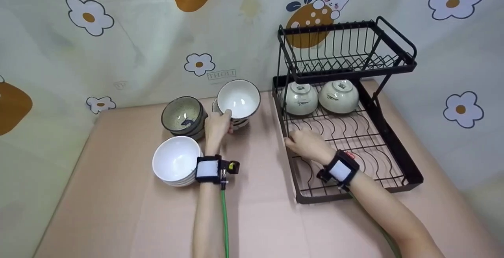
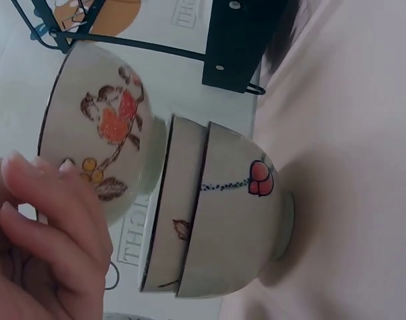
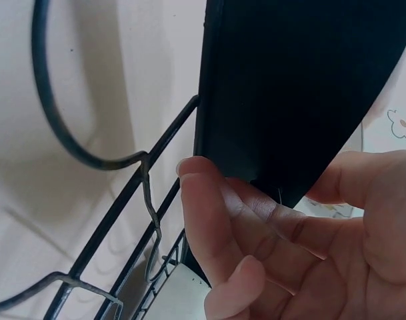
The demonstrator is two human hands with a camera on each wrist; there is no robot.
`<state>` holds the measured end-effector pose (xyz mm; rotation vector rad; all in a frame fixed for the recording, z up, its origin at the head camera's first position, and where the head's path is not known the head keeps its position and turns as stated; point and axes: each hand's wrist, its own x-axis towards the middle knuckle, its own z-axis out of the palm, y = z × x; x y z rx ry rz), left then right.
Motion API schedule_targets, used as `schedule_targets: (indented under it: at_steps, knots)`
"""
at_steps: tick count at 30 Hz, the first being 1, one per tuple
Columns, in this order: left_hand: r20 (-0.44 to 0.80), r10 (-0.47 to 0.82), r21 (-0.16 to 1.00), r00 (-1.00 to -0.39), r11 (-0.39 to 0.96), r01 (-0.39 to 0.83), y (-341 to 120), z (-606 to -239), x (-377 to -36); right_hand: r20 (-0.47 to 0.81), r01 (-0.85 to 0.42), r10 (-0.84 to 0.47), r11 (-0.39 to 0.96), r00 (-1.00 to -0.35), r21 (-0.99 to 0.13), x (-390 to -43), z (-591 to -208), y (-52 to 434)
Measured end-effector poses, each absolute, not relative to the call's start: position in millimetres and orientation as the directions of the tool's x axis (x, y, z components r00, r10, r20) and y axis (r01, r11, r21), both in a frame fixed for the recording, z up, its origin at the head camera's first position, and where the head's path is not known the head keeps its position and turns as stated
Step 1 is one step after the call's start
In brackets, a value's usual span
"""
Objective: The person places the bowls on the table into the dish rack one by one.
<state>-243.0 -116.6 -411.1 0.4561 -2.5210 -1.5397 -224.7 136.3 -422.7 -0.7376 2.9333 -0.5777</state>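
Observation:
My left hand (image 1: 223, 119) grips the rim of a white bowl (image 1: 238, 99) painted with flowers on its outside (image 2: 99, 133). The bowl is tilted, just above a short stack of similar bowls (image 2: 219, 213) on the pink table. Fingers (image 2: 53, 223) curl over its near edge. My right hand (image 1: 294, 140) holds the left rim of the black dish rack (image 1: 393, 140); its fingers (image 3: 213, 223) and thumb pinch the black frame (image 3: 289, 87). Two pale bowls (image 1: 301, 99) (image 1: 338, 96) lie upside down at the back of the lower tier.
A stack of dark speckled bowls (image 1: 184, 116) and a stack of plain white bowls (image 1: 176, 160) stand left of my left hand. The rack's upper tier (image 1: 346, 49) holds nothing. A flower-patterned cloth backs the table.

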Motion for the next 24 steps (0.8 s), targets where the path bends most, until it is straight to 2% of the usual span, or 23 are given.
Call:
schedule_targets:
  at_steps: [10, 18, 24]
  knots:
    - [-0.09, -0.103, 0.873, -0.991, 0.471, -0.128, -111, -406, -227, 0.02, -0.434, -0.461, 0.818, -0.887, -0.377, -225, -423, 137]
    - [-0.154, 0.048, 0.92, -0.987, 0.372, -0.126, -100, -409, -220, 0.024, -0.431, -0.455, 0.823, -0.89, -0.37, -224, -423, 138]
    - [-0.17, 0.097, 0.922, -0.981, 0.368, -0.123, -95, -411, -217, 0.079, -0.468, -0.473, 0.808, -0.877, -0.357, -224, -424, 139]
